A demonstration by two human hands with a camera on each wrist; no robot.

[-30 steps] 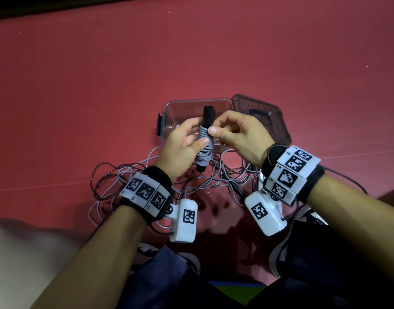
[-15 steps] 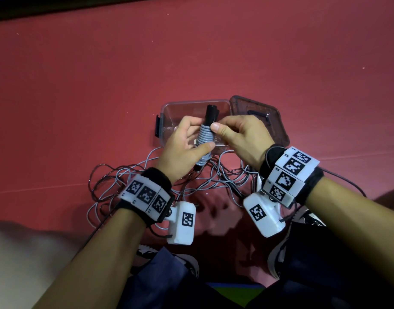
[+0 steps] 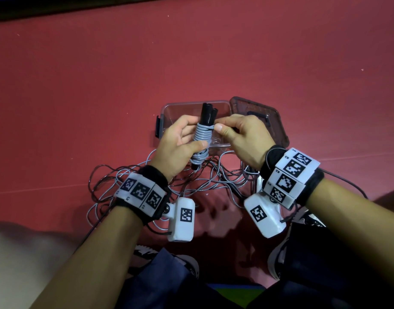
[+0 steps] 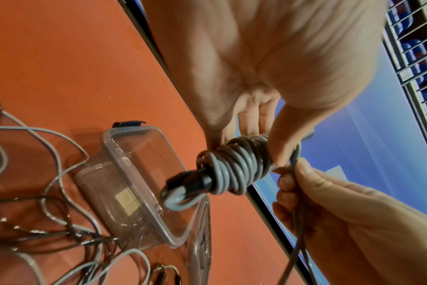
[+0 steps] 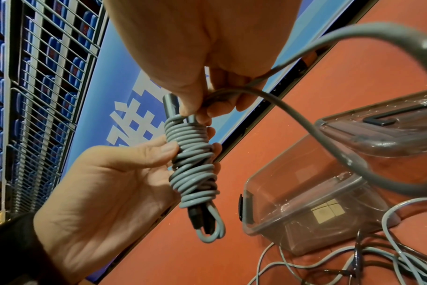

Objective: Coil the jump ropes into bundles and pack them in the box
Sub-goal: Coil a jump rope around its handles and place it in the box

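A person's two hands hold a grey jump rope bundle point(image 3: 201, 139) in the air just above a clear plastic box point(image 3: 169, 112) that sits open on a red floor point(image 3: 80, 85). The left hand point(image 3: 180, 143) wraps its fingers behind the bundle, with the thumb pressed across the front coils. The right hand point(image 3: 242, 134) pinches the rope's loose strand point(image 5: 305, 119) between thumb and forefinger at the top of the coils, beside the two black handles point(image 3: 208, 113) that stick up out of the wrapping. The bundle is tilted, its lower end nearer the person than the box. The box's lid point(image 3: 258, 117) lies open, attached at the box's right side. Between the box and the person, loose ropes point(image 3: 214, 177), grey and dark, lie tangled on the floor. Both wrists carry black bands with white marker tags.
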